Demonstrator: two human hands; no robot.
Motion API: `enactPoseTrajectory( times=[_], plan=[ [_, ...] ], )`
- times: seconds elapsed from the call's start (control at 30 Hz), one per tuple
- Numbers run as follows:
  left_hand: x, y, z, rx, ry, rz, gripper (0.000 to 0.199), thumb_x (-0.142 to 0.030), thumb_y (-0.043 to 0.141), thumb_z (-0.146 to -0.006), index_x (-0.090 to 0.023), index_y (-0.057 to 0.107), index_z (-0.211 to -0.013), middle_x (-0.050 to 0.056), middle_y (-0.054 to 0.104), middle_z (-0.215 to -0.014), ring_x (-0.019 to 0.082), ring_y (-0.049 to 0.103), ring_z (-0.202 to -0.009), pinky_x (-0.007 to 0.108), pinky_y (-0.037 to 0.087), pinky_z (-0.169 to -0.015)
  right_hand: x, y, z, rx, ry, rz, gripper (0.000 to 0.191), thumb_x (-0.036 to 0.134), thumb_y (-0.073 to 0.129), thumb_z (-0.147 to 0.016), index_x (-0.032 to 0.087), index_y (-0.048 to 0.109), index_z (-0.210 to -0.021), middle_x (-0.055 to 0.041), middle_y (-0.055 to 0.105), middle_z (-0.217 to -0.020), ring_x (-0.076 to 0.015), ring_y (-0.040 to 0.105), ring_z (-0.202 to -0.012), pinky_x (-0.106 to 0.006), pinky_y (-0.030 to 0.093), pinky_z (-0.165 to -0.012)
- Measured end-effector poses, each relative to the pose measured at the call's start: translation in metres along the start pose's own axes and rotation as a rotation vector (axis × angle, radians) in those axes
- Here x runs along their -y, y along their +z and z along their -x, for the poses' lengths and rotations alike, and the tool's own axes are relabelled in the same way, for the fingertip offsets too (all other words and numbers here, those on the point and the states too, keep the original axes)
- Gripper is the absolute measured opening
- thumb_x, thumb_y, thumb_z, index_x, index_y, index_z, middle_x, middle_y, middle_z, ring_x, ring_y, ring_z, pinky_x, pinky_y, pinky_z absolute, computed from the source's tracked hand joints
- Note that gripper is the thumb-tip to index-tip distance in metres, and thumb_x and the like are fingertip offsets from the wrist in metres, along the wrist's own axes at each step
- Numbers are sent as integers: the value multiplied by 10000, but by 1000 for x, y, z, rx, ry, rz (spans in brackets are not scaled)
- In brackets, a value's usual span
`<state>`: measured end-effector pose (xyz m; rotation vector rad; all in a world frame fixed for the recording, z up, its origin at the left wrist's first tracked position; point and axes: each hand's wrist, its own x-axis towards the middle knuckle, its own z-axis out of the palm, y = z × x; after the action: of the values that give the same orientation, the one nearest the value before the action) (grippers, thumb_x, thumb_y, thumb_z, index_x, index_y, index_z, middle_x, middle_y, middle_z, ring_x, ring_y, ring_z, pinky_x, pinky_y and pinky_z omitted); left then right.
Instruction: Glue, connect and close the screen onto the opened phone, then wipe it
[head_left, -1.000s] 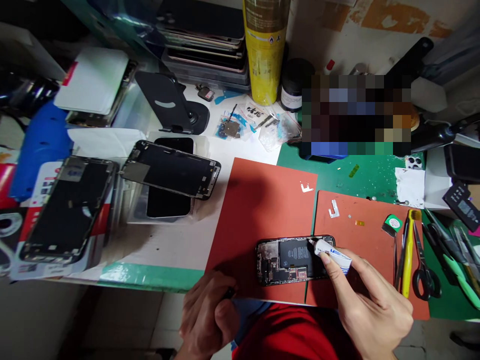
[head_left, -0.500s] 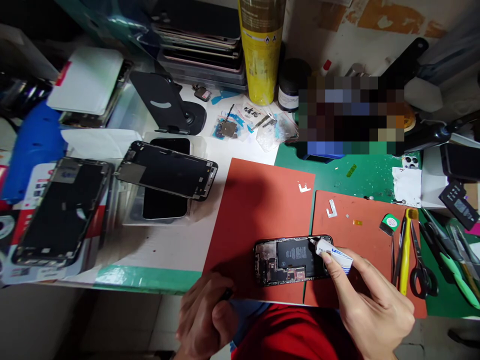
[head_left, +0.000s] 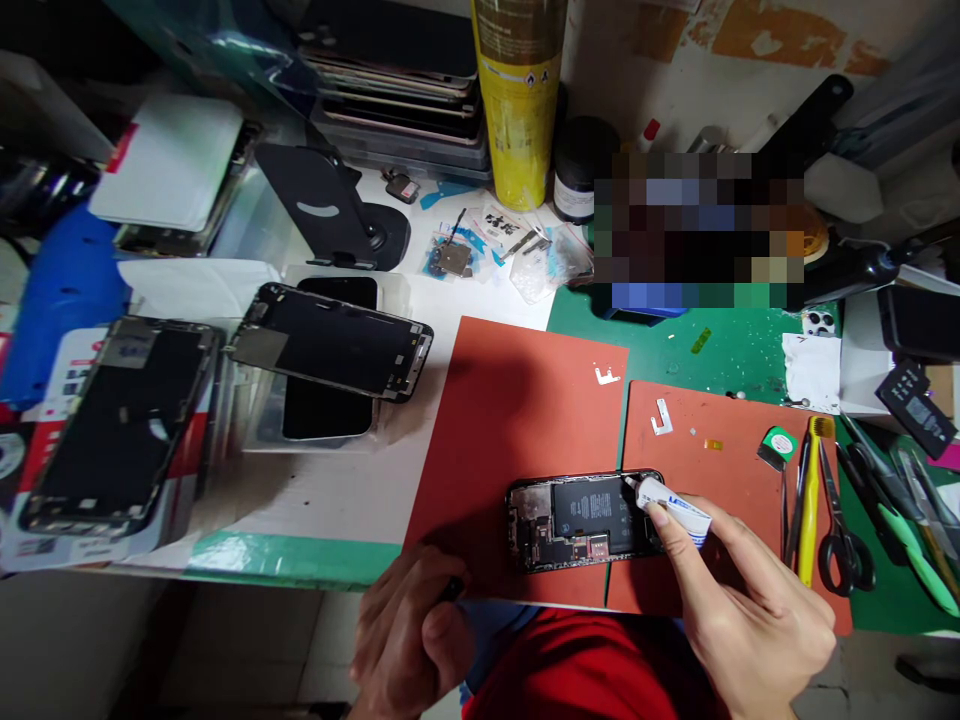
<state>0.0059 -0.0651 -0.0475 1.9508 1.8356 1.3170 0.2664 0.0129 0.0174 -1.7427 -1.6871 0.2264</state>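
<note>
An opened phone (head_left: 585, 522) lies on the red mats, its battery (head_left: 596, 508) and circuit board showing. My right hand (head_left: 739, 600) pinches a small white glue tube (head_left: 679, 515) with blue print between thumb and fingers. The tube's narrow nozzle points left, at the upper edge of the phone frame near its right end; whether it touches cannot be told. At the table's front edge, left of the phone, my left hand (head_left: 412, 630) is curled closed around a small black piece (head_left: 452, 588), possibly a cap. Most of that piece is hidden by the fingers.
Two detached phone screens (head_left: 337, 340) (head_left: 124, 425) lie at left. Tweezers, a yellow brush (head_left: 814, 505) and scissors (head_left: 840, 560) lie at right. Small metal brackets (head_left: 661, 417) rest on the mats. A phone stand (head_left: 322, 205) and a yellow spray can (head_left: 521, 120) stand behind.
My right hand and the tube have shifted slightly right, the nozzle moving along the phone's upper edge. My left hand has stayed nearly still.
</note>
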Motion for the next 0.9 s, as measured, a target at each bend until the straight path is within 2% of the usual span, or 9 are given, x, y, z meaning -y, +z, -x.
enactPoseTrajectory(
  times=[0.43, 0.63, 0.9],
  plan=[
    [-1, -4, 0, 41, -15, -12, 377, -288, 455, -1122, -174, 687, -848, 55, 661, -660, 161, 651, -595, 285, 513, -570, -2, -2, -2, -29, -11, 16, 82, 300, 867, -916, 261, 824, -974, 53, 839, -885, -135, 773, -680, -258, 650, -742],
    [0, 0, 0, -16, 19, -10, 391, -302, 460, -1127, -170, 684, -835, 52, 655, -634, 160, 642, -568, 290, 509, -559, -2, -3, -3, -29, -17, 28, 85, 315, 864, -916, 258, 828, -968, 50, 837, -862, -138, 768, -655, -255, 648, -722],
    [-1, 2, 0, -28, 13, -44, 412, -317, 441, -1136, -179, 701, -848, 47, 662, -632, 167, 668, -581, 294, 524, -569, -2, -5, -5, -33, -16, 41, 77, 307, 859, -918, 267, 832, -978, 58, 833, -842, -141, 781, -667, -247, 652, -728]
  ],
)
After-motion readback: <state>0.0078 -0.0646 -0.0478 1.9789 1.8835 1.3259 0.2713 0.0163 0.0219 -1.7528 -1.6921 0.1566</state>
